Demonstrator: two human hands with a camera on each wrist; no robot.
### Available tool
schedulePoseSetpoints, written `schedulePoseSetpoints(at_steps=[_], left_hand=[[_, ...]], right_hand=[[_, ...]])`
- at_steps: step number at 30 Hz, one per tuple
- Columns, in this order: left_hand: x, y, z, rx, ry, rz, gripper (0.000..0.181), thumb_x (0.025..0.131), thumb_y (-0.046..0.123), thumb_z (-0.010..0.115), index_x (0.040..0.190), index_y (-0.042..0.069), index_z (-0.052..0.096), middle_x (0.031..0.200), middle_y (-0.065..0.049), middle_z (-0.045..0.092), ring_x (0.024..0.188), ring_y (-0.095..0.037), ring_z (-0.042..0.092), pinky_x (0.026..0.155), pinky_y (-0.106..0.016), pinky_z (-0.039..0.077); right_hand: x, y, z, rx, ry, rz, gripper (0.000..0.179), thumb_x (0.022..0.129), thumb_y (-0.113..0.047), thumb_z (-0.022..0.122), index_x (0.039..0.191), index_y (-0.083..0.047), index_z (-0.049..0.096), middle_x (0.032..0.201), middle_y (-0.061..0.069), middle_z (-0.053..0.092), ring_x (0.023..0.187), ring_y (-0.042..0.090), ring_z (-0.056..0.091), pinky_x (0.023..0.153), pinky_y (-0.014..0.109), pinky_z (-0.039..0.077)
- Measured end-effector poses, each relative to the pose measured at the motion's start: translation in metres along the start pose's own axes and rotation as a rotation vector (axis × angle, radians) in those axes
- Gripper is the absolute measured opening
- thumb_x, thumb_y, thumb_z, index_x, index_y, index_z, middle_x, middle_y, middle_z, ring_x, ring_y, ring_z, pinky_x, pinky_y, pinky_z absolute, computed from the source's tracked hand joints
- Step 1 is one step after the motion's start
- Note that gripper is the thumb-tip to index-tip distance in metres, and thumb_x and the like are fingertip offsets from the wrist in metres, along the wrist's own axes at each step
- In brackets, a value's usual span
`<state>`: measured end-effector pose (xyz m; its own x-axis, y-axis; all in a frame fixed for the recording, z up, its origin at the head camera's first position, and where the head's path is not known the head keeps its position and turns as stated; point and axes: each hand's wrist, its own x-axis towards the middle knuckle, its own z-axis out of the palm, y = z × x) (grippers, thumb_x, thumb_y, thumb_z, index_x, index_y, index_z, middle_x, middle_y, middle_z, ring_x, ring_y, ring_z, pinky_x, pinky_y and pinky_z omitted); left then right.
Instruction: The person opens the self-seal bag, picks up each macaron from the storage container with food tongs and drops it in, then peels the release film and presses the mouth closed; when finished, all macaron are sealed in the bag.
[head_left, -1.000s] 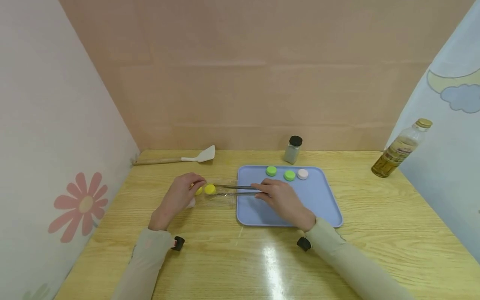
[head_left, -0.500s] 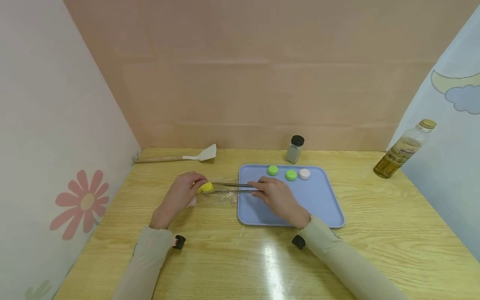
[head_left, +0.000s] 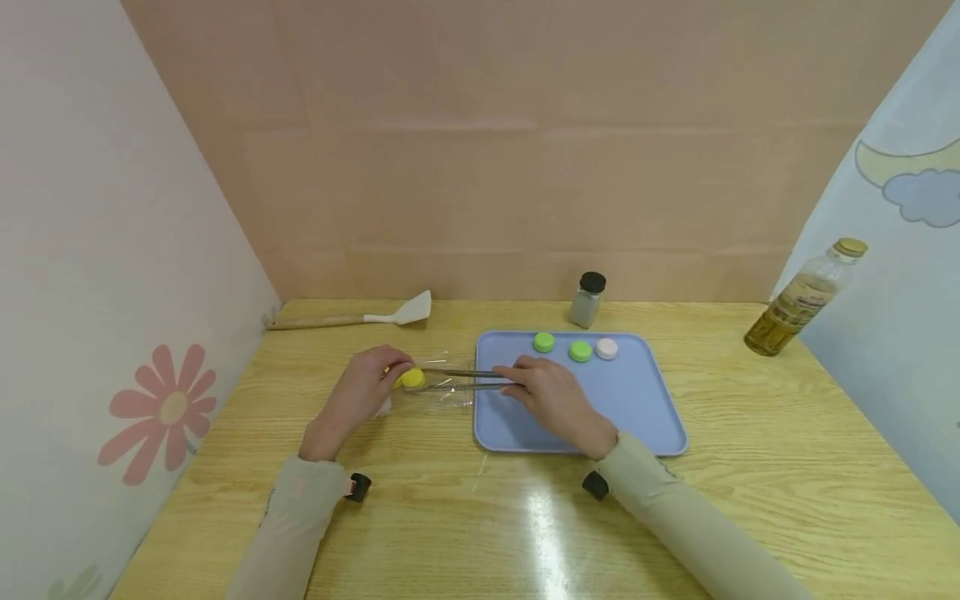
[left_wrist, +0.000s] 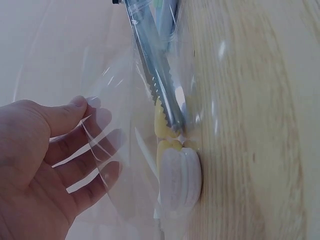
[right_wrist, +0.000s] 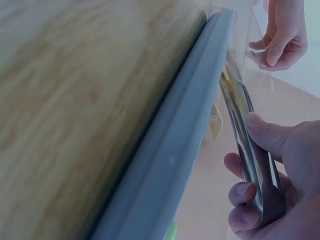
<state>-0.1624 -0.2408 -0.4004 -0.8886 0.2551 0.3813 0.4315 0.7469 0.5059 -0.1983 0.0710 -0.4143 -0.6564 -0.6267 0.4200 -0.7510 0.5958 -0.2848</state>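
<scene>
"What had just changed?"
"The tongs (right_wrist: 272, 205) had edged left, bringing the yellow cookie (head_left: 413, 378) nearer another yellow cookie (left_wrist: 162, 152) within the clear bag (head_left: 454, 397); packing seemed underway."
"The hands?"
"The left hand (head_left: 362, 385) pinched the bag's edge; the right hand (head_left: 551, 398) had its fingers curled round the tongs."
"The surroundings?"
"A blue tray (head_left: 637, 417) sat on a wooden table (head_left: 420, 517), a tan wall (head_left: 525, 183) behind."

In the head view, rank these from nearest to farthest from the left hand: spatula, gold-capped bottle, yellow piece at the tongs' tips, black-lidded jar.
1. Yellow piece: just right of the left hand.
2. Spatula: back left.
3. Black-lidded jar: behind the tray.
4. Gold-capped bottle: far right.
</scene>
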Motion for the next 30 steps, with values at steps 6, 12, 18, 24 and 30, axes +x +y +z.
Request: schedulePoseSetpoints(at_steps=[6, 12, 18, 24, 30], left_hand=[[0.0, -0.001, 0.001, 0.006, 0.0, -0.008, 0.011, 0.098, 0.006, 0.067, 0.103, 0.001, 0.075, 0.1, -0.009, 0.072, 0.089, -0.023, 0.067, 0.077, -0.04, 0.055], [0.0, -0.001, 0.0, 0.012, -0.004, -0.006, 0.011, 0.098, 0.005, 0.066, 0.104, 0.001, 0.075, 0.101, -0.01, 0.072, 0.09, -0.024, 0.068, 0.078, -0.041, 0.056], [-0.001, -0.002, -0.001, 0.008, -0.018, -0.032, 0.013, 0.099, 0.005, 0.065, 0.106, 0.0, 0.075, 0.102, -0.01, 0.071, 0.092, -0.025, 0.068, 0.079, -0.042, 0.056], [-0.001, -0.002, 0.0, 0.001, -0.03, -0.044, 0.014, 0.1, 0.007, 0.064, 0.107, 0.001, 0.075, 0.103, -0.009, 0.071, 0.092, -0.023, 0.067, 0.079, -0.041, 0.055], [-0.002, -0.003, 0.002, -0.011, -0.029, -0.055, 0.014, 0.1, 0.008, 0.065, 0.107, 0.0, 0.075, 0.102, -0.009, 0.071, 0.09, -0.022, 0.066, 0.079, -0.041, 0.055]], right_hand=[[-0.005, 0.001, -0.003, -0.006, -0.002, 0.011, 0.032, 0.092, -0.019, 0.077, 0.124, -0.013, 0.074, 0.091, -0.003, 0.065, 0.069, 0.008, 0.051, 0.061, 0.025, 0.043], [-0.014, 0.002, -0.013, -0.019, 0.015, 0.018, 0.034, 0.091, -0.018, 0.078, 0.125, -0.013, 0.074, 0.093, -0.002, 0.066, 0.07, 0.009, 0.052, 0.061, 0.026, 0.044], [-0.03, 0.009, -0.029, -0.031, 0.063, 0.003, 0.035, 0.09, -0.017, 0.079, 0.124, -0.013, 0.074, 0.096, 0.001, 0.068, 0.072, 0.009, 0.054, 0.06, 0.026, 0.045], [-0.055, 0.019, -0.05, -0.073, 0.136, 0.009, 0.036, 0.086, -0.014, 0.082, 0.121, -0.014, 0.076, 0.092, -0.002, 0.067, 0.071, 0.009, 0.052, 0.058, 0.026, 0.043], [-0.083, 0.027, -0.071, -0.11, 0.163, 0.057, 0.036, 0.085, -0.012, 0.082, 0.12, -0.013, 0.076, 0.09, -0.005, 0.065, 0.066, 0.005, 0.048, 0.053, 0.023, 0.039]])
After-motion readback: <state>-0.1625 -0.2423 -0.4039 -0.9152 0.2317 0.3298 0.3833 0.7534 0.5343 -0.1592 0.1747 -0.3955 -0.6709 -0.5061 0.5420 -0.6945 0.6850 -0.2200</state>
